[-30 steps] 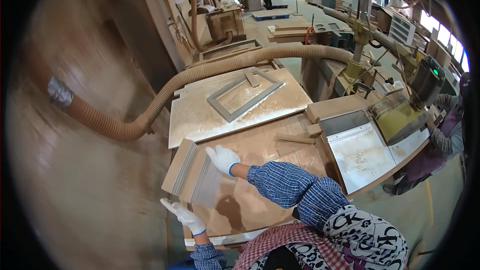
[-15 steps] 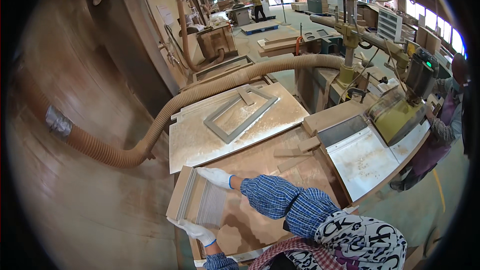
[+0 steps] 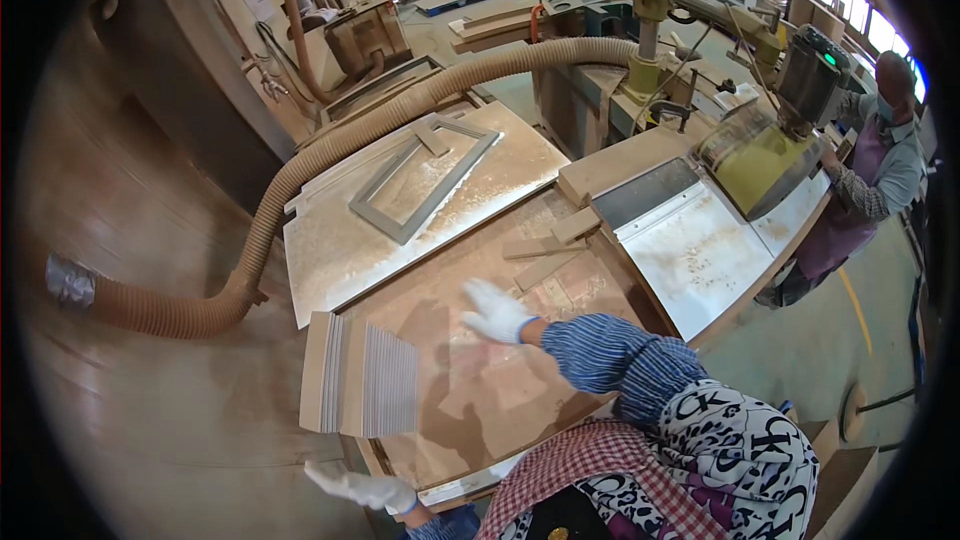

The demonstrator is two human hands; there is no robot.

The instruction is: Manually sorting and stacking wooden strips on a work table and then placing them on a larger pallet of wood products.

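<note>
Two neighbouring stacks of flat fibreboard strips (image 3: 385, 380) rest at the left end of a wooden work table (image 3: 455, 410), tan on top with pale layered edges. Beyond them, to the right, my right hand (image 3: 492, 311) hovers over the table in a white glove. Its fingers are stretched out and hold nothing. At the lower left my left hand (image 3: 362, 487), gloved too, is open just off the near end of the stacks, apart from them.
A grey frame (image 3: 375, 205) lies on a dusty white board (image 3: 320, 285) behind the table. Loose wood blocks (image 3: 545, 245) sit near a saw with a yellow guard (image 3: 745, 165). A co-worker (image 3: 870, 155) stands beyond the saw. A ribbed hose (image 3: 265, 225) curves along the left.
Both hands have let go of the board stacks. My right hand has moved right, my left drawn back toward the lower left. The view has shifted, showing more of the co-worker.
</note>
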